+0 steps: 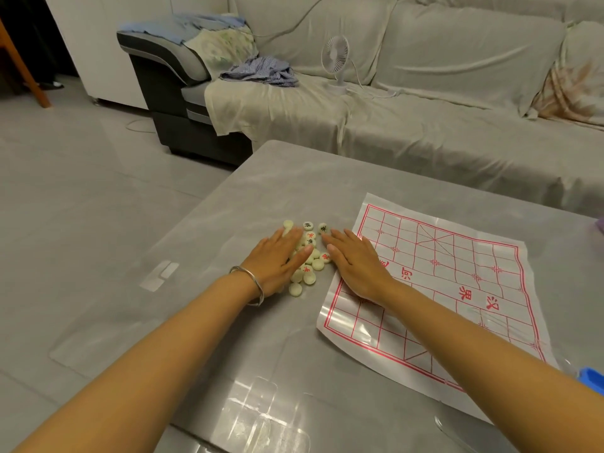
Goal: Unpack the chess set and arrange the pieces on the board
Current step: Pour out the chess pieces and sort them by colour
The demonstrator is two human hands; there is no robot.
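Pieces (318, 264) are heaped on the table (261, 178) just left of the board (457, 256), none placed yet, so my left hand (277, 256) and right hand (356, 259) lie flat, fingers straight, holding nothing, flanking the pile, probably to stop it scattering.

Bare forearms (183, 308), silver bangle (254, 277) (left wrist)

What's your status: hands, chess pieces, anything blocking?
Left hand and right hand open, flanking the pieces. Board laid out, no pieces on it. Nothing blocking.
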